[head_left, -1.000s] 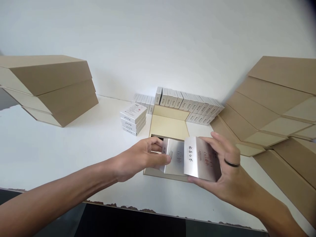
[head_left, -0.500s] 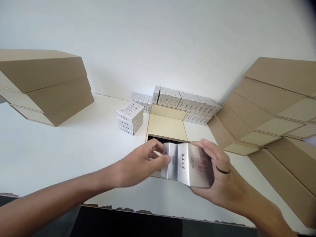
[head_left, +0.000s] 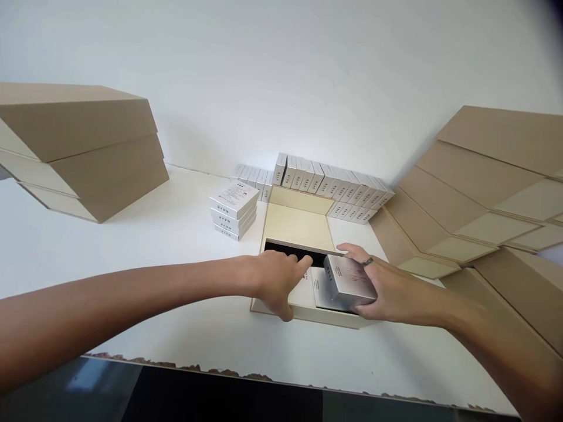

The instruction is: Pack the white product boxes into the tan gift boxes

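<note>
Silver box (head_left: 352, 279) ×1 | right fingers (head_left: 354, 252) half-closed round it | left fingers (head_left: 302, 265) spread, empty | case (head_left: 299, 227) ×1

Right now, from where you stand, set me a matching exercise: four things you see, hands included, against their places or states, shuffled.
1. right hand
2. left hand
3. open box
4. stack of small boxes

A. lid folded back toward the wall
B. gripping a silver box
C. on the table, left of the open box
D. over the open box, gripping nothing visible

Pairs: 1-B, 2-D, 3-A, 4-C
</note>
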A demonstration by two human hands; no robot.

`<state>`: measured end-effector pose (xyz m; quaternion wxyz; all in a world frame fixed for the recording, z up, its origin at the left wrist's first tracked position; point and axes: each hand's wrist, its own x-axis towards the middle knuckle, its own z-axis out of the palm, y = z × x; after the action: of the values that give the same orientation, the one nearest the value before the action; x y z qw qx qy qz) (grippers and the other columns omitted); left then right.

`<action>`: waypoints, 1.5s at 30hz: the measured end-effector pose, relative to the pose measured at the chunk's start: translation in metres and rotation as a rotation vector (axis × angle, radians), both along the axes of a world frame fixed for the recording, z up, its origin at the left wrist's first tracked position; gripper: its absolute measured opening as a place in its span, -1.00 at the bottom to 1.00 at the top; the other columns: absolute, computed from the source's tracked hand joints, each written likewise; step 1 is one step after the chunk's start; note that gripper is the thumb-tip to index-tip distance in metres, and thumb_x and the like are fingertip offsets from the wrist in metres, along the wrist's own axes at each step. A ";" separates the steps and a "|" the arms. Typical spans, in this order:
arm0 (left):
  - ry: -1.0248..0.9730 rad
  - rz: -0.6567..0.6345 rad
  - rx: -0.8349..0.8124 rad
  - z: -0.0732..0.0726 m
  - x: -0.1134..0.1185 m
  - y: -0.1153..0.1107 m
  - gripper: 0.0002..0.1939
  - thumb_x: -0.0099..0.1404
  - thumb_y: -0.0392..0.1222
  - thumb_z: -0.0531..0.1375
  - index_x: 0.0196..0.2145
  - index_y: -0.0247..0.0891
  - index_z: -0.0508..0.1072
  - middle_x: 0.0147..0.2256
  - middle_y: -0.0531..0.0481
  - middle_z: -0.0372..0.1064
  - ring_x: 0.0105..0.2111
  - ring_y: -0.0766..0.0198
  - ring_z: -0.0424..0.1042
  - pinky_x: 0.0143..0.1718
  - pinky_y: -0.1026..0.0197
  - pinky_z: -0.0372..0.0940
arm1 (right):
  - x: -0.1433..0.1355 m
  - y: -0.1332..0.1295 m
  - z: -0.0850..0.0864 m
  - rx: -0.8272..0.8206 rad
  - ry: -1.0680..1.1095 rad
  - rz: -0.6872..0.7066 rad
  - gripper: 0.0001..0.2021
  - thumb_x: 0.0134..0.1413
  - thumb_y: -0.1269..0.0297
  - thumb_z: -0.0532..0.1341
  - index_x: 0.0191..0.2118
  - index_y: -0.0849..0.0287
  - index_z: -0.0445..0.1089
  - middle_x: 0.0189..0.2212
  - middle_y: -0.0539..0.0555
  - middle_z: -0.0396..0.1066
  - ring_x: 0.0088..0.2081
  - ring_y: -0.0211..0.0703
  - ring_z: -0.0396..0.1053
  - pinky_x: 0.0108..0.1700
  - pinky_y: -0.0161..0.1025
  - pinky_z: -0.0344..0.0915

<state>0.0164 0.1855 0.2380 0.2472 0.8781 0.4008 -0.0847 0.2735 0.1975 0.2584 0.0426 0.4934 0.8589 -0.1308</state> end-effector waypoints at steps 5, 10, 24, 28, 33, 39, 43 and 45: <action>0.075 -0.013 0.060 0.006 -0.001 -0.002 -0.12 0.04 0.13 0.26 0.26 -0.21 0.14 -0.12 -0.27 0.38 -0.24 -0.15 0.42 -0.34 -0.01 0.34 | -0.004 0.001 0.007 -0.061 0.042 -0.040 -0.03 -0.11 -0.08 0.40 0.36 -0.14 -0.12 0.13 0.11 0.30 0.01 0.08 0.42 -0.15 -0.10 0.49; 0.147 -0.026 0.053 0.012 -0.001 -0.001 -0.09 0.07 0.20 0.23 0.33 0.07 0.05 -0.16 -0.23 0.34 -0.25 -0.20 0.41 -0.43 0.01 0.31 | -0.013 0.007 0.010 -0.241 -0.047 0.118 -0.19 -0.03 -0.06 0.38 0.33 -0.22 0.08 0.09 0.02 0.33 0.05 0.00 0.39 -0.09 -0.13 0.48; 0.257 -0.092 0.049 0.015 0.014 0.006 -0.05 0.03 0.15 0.29 0.33 0.12 0.01 -0.12 -0.15 0.34 -0.23 -0.08 0.42 -0.40 0.04 0.37 | -0.056 0.016 0.005 -0.392 -0.458 0.171 -0.41 -0.28 -0.10 0.37 -0.11 0.09 0.32 -0.19 0.03 0.27 -0.23 0.03 0.33 -0.46 -0.17 0.19; 0.284 -0.122 0.049 0.014 0.015 0.005 -0.17 0.08 0.13 0.28 0.29 0.08 0.14 -0.08 -0.18 0.31 -0.22 -0.06 0.43 -0.32 0.00 0.38 | -0.057 0.017 0.006 -0.376 -0.443 0.227 -0.41 -0.23 -0.08 0.36 -0.05 0.05 0.32 -0.25 0.02 0.23 -0.25 0.01 0.31 -0.47 -0.19 0.13; 0.215 -0.154 0.085 0.015 0.007 -0.002 -0.29 0.16 0.10 0.28 0.24 0.05 0.23 0.15 -0.23 0.21 -0.01 -0.14 0.37 -0.06 -0.14 0.32 | -0.052 0.014 0.001 -0.363 -0.394 0.255 -0.40 -0.17 -0.01 0.33 0.05 0.01 0.30 -0.17 0.06 0.20 -0.22 0.05 0.32 -0.41 -0.16 0.17; -0.237 -0.140 -0.069 0.039 -0.018 0.016 -0.52 0.29 0.12 0.21 0.14 0.10 0.32 0.15 0.05 0.33 0.12 0.12 0.32 0.01 0.14 0.29 | -0.049 0.009 -0.007 -0.305 -0.284 0.315 -0.54 -0.08 -0.01 0.27 -0.02 0.01 0.39 -0.16 0.12 0.20 -0.16 0.14 0.30 -0.25 -0.01 0.26; -0.302 0.130 0.415 0.039 -0.019 0.059 -0.74 0.39 0.01 0.09 -0.14 -0.20 0.43 -0.10 0.02 0.48 -0.13 0.23 0.43 -0.14 0.23 0.29 | -0.049 0.007 -0.010 -0.270 -0.224 0.320 -0.63 -0.07 -0.02 0.26 -0.12 0.00 0.40 -0.23 0.08 0.16 -0.18 0.10 0.27 -0.21 0.03 0.26; -0.078 0.255 0.689 0.035 -0.015 0.084 -0.72 0.40 -0.06 0.07 -0.07 -0.28 0.38 -0.05 -0.09 0.45 -0.09 0.15 0.42 -0.07 0.14 0.27 | -0.049 0.006 -0.010 -0.267 -0.213 0.315 -0.64 -0.06 -0.01 0.26 -0.13 0.01 0.40 -0.26 0.07 0.15 -0.19 0.08 0.26 -0.20 0.01 0.26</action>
<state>0.0015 0.2691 0.2729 -0.0395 0.8553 0.5025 0.1201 0.2249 0.2033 0.2482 0.2179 0.3543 0.8910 -0.1820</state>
